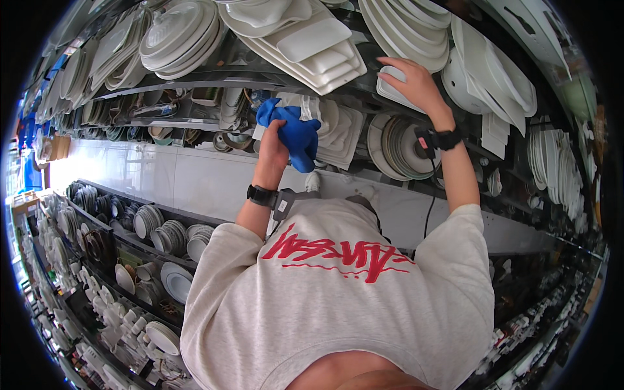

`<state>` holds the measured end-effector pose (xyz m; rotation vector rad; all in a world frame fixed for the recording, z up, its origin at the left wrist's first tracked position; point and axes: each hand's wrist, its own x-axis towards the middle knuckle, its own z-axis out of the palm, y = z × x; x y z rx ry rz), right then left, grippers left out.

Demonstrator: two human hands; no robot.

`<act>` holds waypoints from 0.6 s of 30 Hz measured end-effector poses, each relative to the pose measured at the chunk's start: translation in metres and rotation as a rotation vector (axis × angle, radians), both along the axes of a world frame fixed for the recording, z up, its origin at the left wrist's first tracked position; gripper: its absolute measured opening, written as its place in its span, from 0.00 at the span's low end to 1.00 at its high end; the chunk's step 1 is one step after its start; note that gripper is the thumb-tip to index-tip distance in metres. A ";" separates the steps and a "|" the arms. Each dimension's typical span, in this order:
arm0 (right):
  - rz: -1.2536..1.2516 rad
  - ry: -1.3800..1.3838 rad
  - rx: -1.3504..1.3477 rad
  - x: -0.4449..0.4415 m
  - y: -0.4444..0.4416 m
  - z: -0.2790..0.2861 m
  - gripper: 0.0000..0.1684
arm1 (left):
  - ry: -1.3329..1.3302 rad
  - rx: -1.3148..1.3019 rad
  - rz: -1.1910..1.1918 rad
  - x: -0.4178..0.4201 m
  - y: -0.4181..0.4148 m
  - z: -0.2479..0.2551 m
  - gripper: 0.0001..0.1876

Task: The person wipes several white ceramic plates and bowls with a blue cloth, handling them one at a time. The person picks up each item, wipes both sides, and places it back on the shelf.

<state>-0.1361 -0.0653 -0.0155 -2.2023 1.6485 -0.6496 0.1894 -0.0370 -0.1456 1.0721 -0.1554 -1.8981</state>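
A crumpled blue cloth [296, 132] is bunched in my left hand [274, 152], in front of the shelf edge. My right hand [418, 87] reaches over the upper shelf with thumb and fingers apart, holding nothing that I can see. Just under it lies a small stack of white rectangular dishes [394, 87]; whether the fingers touch them I cannot tell. Behind that hand stands a stack of large white plates [407, 29]. Left of it, angular white platters [317, 63] are piled, with a smaller white rectangular plate [314, 40] on top.
Stacked round plates [390, 146] and square white plates [341, 139] fill the lower shelf. A lidded white tureen [178, 24] stands upper left. Tilted white dishes [492, 68] are right of my right hand. Behind my left side, another shelf holds bowls [168, 236]. Tiled floor [195, 173] runs between.
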 end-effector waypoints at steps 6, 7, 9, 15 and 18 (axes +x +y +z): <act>0.262 0.148 -0.213 0.048 -0.091 -0.032 0.37 | 0.023 -0.040 0.055 0.013 0.009 0.007 0.13; 0.276 0.179 -0.183 0.055 -0.105 -0.037 0.39 | 0.027 -0.045 0.063 0.016 0.011 0.008 0.13; 0.319 0.265 -0.142 0.064 -0.128 -0.040 0.43 | 0.032 -0.054 0.079 0.022 0.017 0.011 0.13; 0.430 0.452 -0.063 0.084 -0.166 -0.037 0.48 | -0.015 -0.026 0.145 0.041 0.027 0.001 0.18; 0.422 0.464 -0.032 0.088 -0.170 -0.037 0.49 | -0.016 -0.025 0.151 0.045 0.028 -0.001 0.19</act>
